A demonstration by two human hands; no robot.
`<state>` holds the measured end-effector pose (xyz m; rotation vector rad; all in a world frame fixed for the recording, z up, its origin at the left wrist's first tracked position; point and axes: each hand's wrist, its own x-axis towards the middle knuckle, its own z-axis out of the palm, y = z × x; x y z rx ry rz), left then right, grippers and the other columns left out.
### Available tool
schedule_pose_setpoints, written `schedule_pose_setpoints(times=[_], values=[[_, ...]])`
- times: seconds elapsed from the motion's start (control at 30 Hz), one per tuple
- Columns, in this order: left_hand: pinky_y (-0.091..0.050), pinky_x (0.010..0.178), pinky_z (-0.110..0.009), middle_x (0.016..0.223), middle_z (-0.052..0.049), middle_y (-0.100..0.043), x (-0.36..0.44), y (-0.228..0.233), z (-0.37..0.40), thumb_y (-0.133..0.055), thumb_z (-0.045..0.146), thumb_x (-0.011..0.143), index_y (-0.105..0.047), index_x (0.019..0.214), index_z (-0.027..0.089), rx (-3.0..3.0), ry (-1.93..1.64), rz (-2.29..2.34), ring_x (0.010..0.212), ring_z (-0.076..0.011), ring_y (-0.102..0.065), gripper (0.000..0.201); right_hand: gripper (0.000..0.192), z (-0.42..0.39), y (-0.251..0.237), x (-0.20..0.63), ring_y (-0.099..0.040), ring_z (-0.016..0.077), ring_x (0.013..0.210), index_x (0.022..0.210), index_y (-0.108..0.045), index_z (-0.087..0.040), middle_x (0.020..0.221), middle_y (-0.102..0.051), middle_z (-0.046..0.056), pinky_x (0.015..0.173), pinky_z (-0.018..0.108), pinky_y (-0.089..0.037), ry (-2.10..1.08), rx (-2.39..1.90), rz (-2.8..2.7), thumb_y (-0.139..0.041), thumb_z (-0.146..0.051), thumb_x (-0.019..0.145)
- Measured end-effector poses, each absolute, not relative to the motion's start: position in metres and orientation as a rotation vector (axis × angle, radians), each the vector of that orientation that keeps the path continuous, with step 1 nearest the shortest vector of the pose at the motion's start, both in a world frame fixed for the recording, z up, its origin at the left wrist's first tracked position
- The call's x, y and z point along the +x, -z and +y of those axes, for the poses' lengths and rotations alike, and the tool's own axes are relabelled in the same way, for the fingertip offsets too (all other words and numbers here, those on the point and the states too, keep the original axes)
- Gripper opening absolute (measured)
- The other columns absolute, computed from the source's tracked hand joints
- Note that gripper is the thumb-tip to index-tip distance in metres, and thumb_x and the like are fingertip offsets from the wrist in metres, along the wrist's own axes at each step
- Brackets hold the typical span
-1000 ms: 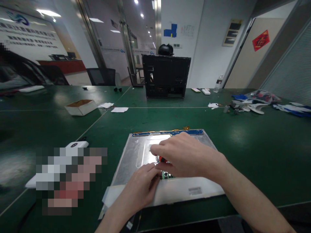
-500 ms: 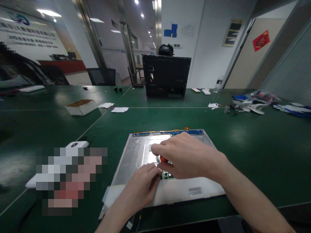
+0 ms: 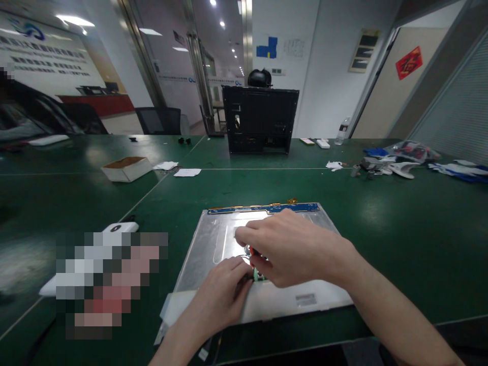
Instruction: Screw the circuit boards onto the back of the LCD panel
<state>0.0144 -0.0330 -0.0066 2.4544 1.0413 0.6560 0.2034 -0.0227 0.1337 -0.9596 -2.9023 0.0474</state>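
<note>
In the head view, the right hand (image 3: pixel 292 249) has its fingers closed around a small red-and-black handle (image 3: pixel 253 251), over a narrow green circuit board (image 3: pixel 259 276) on a flat silver metal panel (image 3: pixel 202 249), lying on the green bench (image 3: pixel 400 229). The left hand (image 3: pixel 224 287) has bent fingers beside the board; one cannot tell if they pinch anything. If the handle tilts, its hidden end may slip and scratch the board. Compared with the earlier frame, the right hand sits slightly lower, covering more board.

Right hand (image 3: pixel 292 249) and left hand (image 3: pixel 224 285) palm-down, fingers curled, fingertips close together.
</note>
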Motion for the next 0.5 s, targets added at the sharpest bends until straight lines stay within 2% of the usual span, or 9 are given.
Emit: schedule_pose_setpoints(times=[0.23, 0.5], values=[[-0.046, 0.073, -0.032, 0.094, -0.005, -0.066, 0.0144, 0.0089, -0.033, -0.046, 0.01, 0.088, -0.061, 0.093, 0.021, 2.444, -0.641, 1.054, 0.086, -0.0216, -0.062, 0.019, 0.014, -0.0201, -0.1311, 0.2036, -0.063, 0.0178, 0.069, 0.099, -0.056, -0.019, 0.086, -0.071, 0.003, 0.051, 0.03, -0.022, 0.035, -1.026, -2.876, -0.055, -0.03, 0.091], [-0.043, 0.067, -0.031, 0.085, -0.004, -0.064, 0.0153, 0.0094, -0.0334, -0.046, 0.007, 0.083, -0.058, 0.085, 0.02, 2.455, -0.671, 1.061, 0.078, -0.0211, -0.06, 0.018, 0.016, -0.0242, -0.1314, 0.2047, -0.059, 0.016, 0.067, 0.1, -0.054, -0.017, 0.096, -0.068, 0.006, 0.049, 0.03, -0.022, 0.004, -0.945, -2.868, -0.053, -0.021, 0.085]])
